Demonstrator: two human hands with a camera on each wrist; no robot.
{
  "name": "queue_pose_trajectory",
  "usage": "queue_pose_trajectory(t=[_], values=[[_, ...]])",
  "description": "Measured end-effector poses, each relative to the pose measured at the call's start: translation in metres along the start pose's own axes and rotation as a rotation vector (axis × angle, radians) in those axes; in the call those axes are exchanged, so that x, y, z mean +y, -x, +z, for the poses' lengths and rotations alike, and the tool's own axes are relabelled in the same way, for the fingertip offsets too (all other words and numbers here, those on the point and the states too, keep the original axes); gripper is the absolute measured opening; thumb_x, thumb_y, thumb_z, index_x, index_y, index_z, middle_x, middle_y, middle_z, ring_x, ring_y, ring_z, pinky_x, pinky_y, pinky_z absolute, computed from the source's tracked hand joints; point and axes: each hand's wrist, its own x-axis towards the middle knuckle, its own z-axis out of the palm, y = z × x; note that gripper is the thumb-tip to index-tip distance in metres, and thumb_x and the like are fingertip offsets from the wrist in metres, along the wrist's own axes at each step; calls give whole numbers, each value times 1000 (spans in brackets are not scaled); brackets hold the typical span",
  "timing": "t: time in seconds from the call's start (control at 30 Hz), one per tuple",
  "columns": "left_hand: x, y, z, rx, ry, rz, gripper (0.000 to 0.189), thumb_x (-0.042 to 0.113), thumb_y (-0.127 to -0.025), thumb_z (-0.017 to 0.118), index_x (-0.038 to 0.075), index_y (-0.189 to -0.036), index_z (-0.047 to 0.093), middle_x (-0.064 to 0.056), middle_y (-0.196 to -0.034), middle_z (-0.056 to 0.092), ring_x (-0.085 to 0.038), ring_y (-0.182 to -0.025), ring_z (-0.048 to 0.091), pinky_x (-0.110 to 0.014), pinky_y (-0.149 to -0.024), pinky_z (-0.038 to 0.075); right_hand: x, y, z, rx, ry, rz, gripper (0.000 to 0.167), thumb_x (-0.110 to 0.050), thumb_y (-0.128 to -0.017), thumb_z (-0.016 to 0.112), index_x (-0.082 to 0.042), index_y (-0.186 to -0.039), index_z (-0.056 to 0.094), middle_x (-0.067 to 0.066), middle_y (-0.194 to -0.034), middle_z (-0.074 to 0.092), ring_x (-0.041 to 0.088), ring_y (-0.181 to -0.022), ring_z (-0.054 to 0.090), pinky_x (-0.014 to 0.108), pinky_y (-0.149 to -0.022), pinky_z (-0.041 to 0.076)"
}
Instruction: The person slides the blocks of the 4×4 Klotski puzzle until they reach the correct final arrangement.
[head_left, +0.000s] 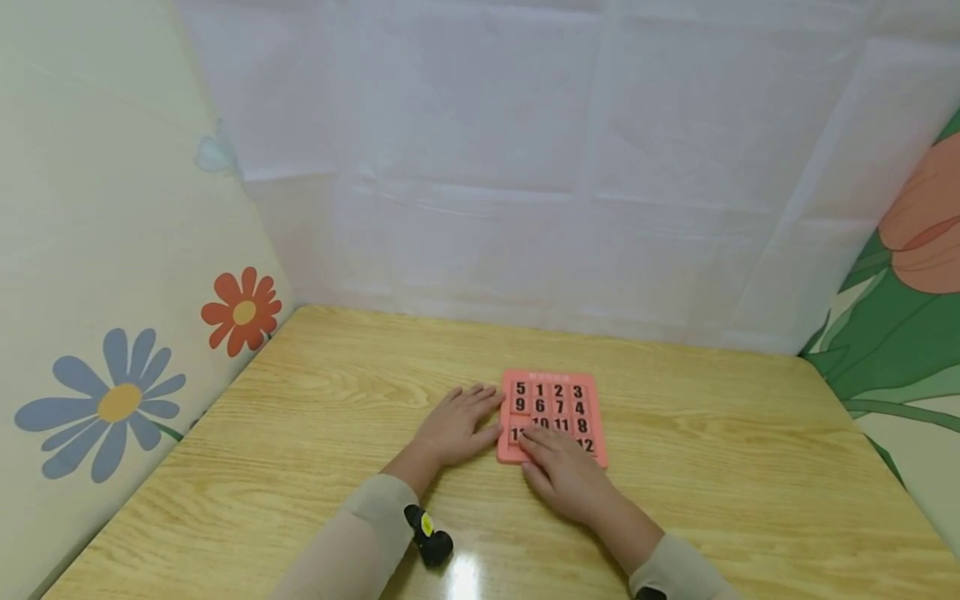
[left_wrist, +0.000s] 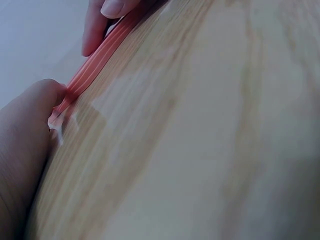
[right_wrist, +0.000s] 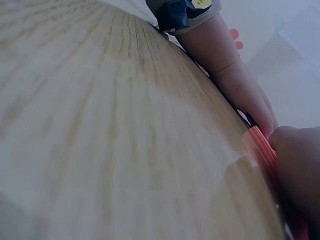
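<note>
A pink number slide puzzle (head_left: pixel 552 375) lies flat on the table, its tiles bearing black numerals. Its top row reads 5, 1, 2, 3, and the row below 9, 6, 7, 4. My left hand (head_left: pixel 457 427) rests palm down along the puzzle's left side, fingers extended, its thumb near the frame. My right hand (head_left: pixel 566 475) lies over the lower part, fingertips touching a tile at the lower left and hiding part of the bottom row. That tile sits between two rows. In the left wrist view, the left thumb (left_wrist: pixel 30 120) touches the puzzle's pink edge (left_wrist: pixel 102 52).
The wood-grain table (head_left: pixel 337 375) extends around the puzzle. A white cloth (head_left: pixel 487 208) hangs behind it, with flower-printed panels at the left (head_left: pixel 97 250) and right (head_left: pixel 922 350). A black wrist device (head_left: pixel 430 537) is worn at the left sleeve.
</note>
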Motion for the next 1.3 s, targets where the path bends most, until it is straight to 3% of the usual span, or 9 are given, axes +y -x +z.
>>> queue_pose_trajectory(t=[0.6, 0.97, 1.3], values=[[-1, 1, 1, -9, -20, -11, 61, 49, -99, 44, 18, -152, 39, -4, -157, 38, -26, -149, 30, -47, -125, 19, -4, 7, -3, -29, -7, 0, 45, -32, -101, 48, -10, -140, 55, 8, -148, 51, 28, -140, 44, 48, -119, 32], [-2, 0, 3, -8, -13, -22, 62, 51, -99, 44, 19, -152, 38, -2, -158, 37, -25, -149, 29, -46, -125, 16, -5, 9, -2, 9, -3, -22, 43, -30, -100, 51, -9, -138, 58, 9, -145, 54, 30, -138, 47, 49, -117, 35], [-1, 1, 2, -5, -8, -17, 62, 51, -99, 44, 19, -152, 39, -3, -158, 38, -25, -149, 29, -47, -125, 17, -2, 6, -3, 11, -8, 17, 44, -32, -101, 49, -10, -139, 56, 7, -147, 52, 29, -139, 45, 48, -118, 33]])
